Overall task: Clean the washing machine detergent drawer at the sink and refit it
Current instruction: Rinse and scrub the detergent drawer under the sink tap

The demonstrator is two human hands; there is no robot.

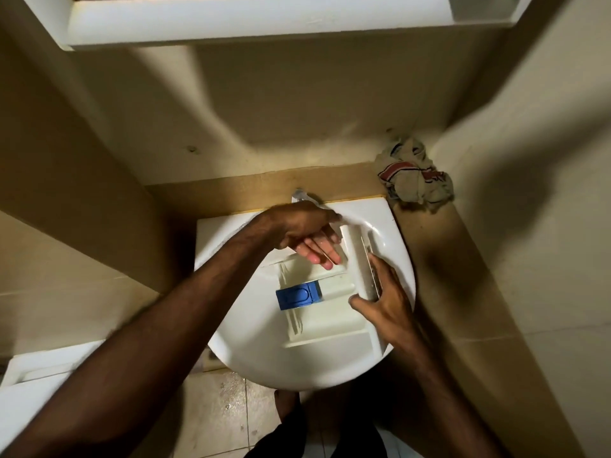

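The white detergent drawer (325, 309) lies across the white sink (251, 358), its compartments facing up. A blue insert (298, 295) sits in one compartment near the drawer's left side. My right hand (385, 292) grips the drawer's front panel at the right, thumb on the near side and fingers along the far edge. My left hand (305, 238) hovers over the drawer's far end with wet fingers straight and pointing right, palm partly up. The tap (302, 196) is mostly hidden behind my left hand.
A crumpled striped cloth (413, 175) lies on the brown counter (439, 259) in the back right corner. A white cabinet (231, 21) hangs overhead. A white appliance top (39, 385) shows at the lower left. The tiled floor (224, 408) below the sink is wet.
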